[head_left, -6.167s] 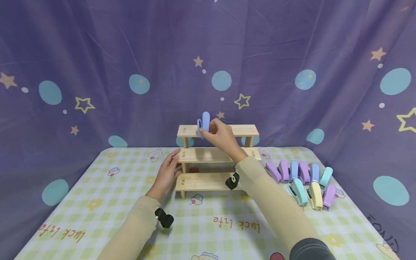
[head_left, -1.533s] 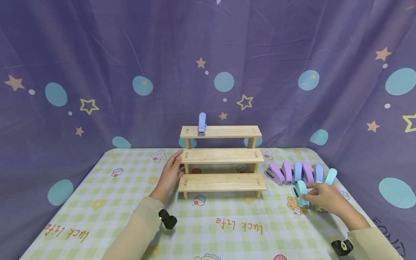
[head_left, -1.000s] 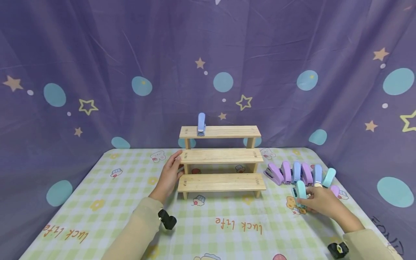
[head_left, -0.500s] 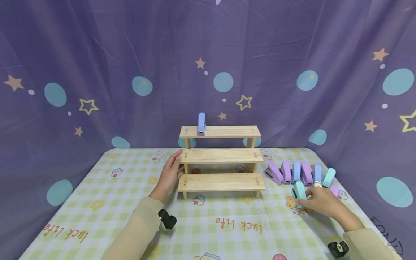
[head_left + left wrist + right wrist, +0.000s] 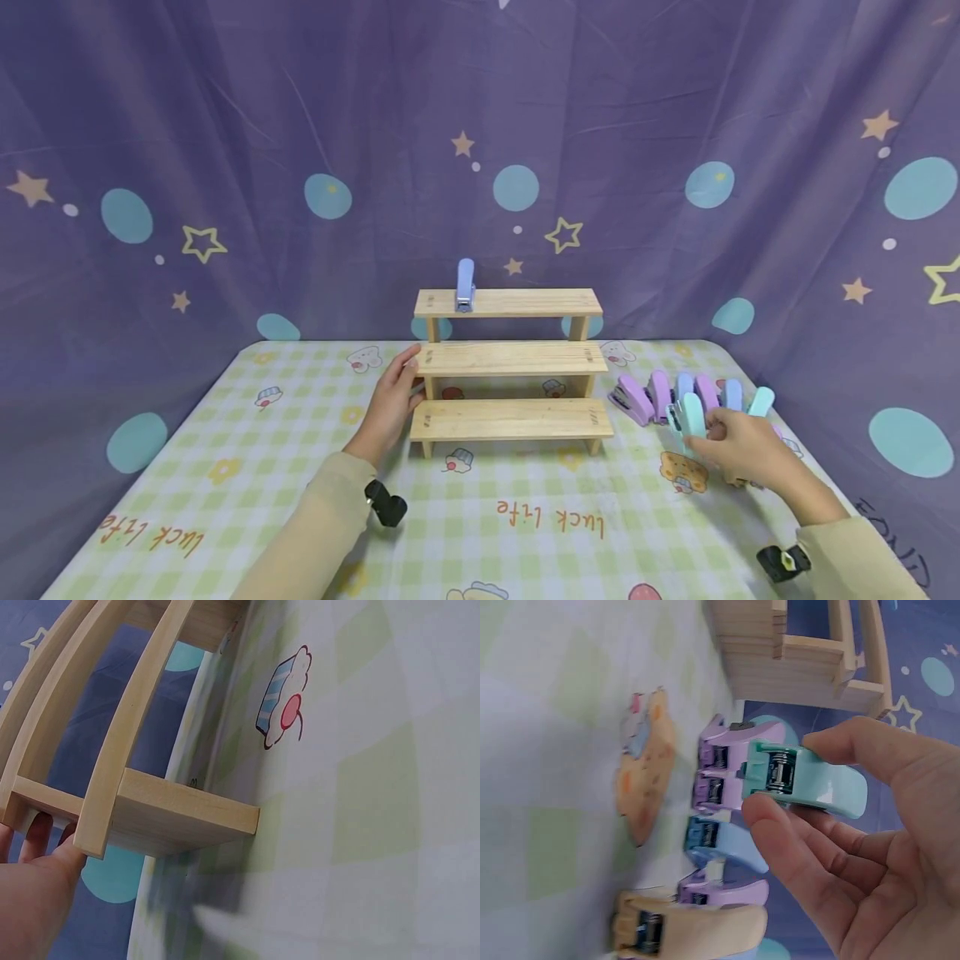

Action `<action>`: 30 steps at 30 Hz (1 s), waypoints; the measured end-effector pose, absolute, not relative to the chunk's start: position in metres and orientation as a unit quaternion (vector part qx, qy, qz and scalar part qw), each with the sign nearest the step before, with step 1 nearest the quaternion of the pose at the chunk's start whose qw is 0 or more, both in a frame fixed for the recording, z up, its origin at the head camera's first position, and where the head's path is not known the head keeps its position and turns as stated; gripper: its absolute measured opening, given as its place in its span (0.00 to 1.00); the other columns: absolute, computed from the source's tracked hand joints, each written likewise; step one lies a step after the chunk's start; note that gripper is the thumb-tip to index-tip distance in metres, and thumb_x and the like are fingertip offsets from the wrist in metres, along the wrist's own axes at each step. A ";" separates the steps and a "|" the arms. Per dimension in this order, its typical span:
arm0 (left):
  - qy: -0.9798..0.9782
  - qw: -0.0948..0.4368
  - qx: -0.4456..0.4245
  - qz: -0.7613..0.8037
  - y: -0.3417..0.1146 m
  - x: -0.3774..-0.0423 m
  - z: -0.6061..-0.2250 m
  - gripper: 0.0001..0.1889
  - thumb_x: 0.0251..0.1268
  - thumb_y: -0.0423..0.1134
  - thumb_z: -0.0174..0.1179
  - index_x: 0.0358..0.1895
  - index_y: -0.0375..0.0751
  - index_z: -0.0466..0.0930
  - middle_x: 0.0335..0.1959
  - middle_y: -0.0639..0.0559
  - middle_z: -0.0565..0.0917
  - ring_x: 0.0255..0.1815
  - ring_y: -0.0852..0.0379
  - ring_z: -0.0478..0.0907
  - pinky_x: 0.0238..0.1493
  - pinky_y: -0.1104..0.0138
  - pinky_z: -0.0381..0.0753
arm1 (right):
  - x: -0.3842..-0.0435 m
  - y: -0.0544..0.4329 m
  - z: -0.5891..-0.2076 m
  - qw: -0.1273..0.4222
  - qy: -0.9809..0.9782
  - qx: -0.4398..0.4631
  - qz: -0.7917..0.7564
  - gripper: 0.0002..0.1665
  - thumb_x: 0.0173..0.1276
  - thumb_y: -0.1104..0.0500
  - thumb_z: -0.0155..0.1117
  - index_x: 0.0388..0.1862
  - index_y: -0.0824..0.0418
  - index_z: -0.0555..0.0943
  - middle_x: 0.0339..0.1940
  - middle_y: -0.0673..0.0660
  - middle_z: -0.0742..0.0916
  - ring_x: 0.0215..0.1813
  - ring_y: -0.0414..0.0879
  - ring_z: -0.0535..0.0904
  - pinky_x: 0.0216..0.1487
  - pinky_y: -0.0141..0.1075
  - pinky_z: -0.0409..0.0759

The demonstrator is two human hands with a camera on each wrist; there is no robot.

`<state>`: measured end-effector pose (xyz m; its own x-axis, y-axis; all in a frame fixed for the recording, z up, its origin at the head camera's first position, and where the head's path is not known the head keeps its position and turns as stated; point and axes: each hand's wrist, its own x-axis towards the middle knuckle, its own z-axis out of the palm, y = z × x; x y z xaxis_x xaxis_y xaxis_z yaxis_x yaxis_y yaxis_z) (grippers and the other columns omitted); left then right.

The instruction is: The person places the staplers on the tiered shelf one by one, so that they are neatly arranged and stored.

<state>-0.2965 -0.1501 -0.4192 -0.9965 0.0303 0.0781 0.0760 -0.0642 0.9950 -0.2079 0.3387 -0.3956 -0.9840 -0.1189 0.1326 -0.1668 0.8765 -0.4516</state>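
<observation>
My right hand (image 5: 744, 447) pinches a mint-green stapler (image 5: 693, 414) between thumb and fingers, held up off the tablecloth in front of a row of staplers. In the right wrist view its metal spring shows at the front end. My left hand (image 5: 386, 410) holds the left side of a three-tier wooden display shelf (image 5: 512, 421); in the left wrist view some fingertips pass behind the side post (image 5: 51, 799). A blue stapler (image 5: 465, 287) stands on the top tier, toward the left.
Purple staplers (image 5: 632, 402), blue staplers (image 5: 732, 395) and another mint stapler (image 5: 762, 402) are lined up at the right. A yellow stapler (image 5: 705, 926) lies nearer, mostly hidden by my hand in the head view. A purple patterned curtain (image 5: 630, 100) hangs behind the checked table (image 5: 300, 442).
The right hand set a blue stapler on the top tier, went back right and took hold of the mint stapler, which has now risen off the cloth. The left hand stays at the shelf.
</observation>
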 end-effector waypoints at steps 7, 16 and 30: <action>-0.681 0.012 -0.049 -0.730 -0.151 -0.296 -0.422 0.25 0.85 0.48 0.40 0.79 0.49 0.57 0.73 0.42 0.62 0.70 0.43 0.64 0.72 0.49 0.66 | -0.214 0.331 -0.377 0.072 -0.964 0.095 0.236 0.27 0.65 0.47 0.72 0.46 0.69 0.79 0.30 0.50 0.86 0.31 0.44 0.80 0.33 0.41 0.80; -0.689 0.019 -0.052 -0.723 -0.152 -0.296 -0.422 0.26 0.85 0.49 0.40 0.79 0.50 0.57 0.74 0.42 0.61 0.71 0.42 0.63 0.72 0.50 0.66 | -0.225 0.313 -0.355 0.088 -0.954 0.100 0.268 0.29 0.68 0.42 0.69 0.52 0.66 0.76 0.37 0.54 0.87 0.35 0.45 0.82 0.32 0.38 0.80; -0.693 0.021 -0.052 -0.719 -0.152 -0.296 -0.422 0.26 0.85 0.49 0.40 0.79 0.50 0.57 0.74 0.43 0.62 0.71 0.43 0.64 0.71 0.50 0.67 | -0.259 0.255 -0.335 0.114 -0.932 0.141 0.314 0.25 0.67 0.42 0.69 0.45 0.60 0.75 0.39 0.55 0.86 0.40 0.49 0.83 0.38 0.42 0.81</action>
<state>-0.2958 -0.1516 -0.4217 -0.9936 0.0420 0.1044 0.1028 -0.0386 0.9940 -0.2587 0.2551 -0.3347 -0.9344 -0.1903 0.3011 -0.3337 0.7633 -0.5532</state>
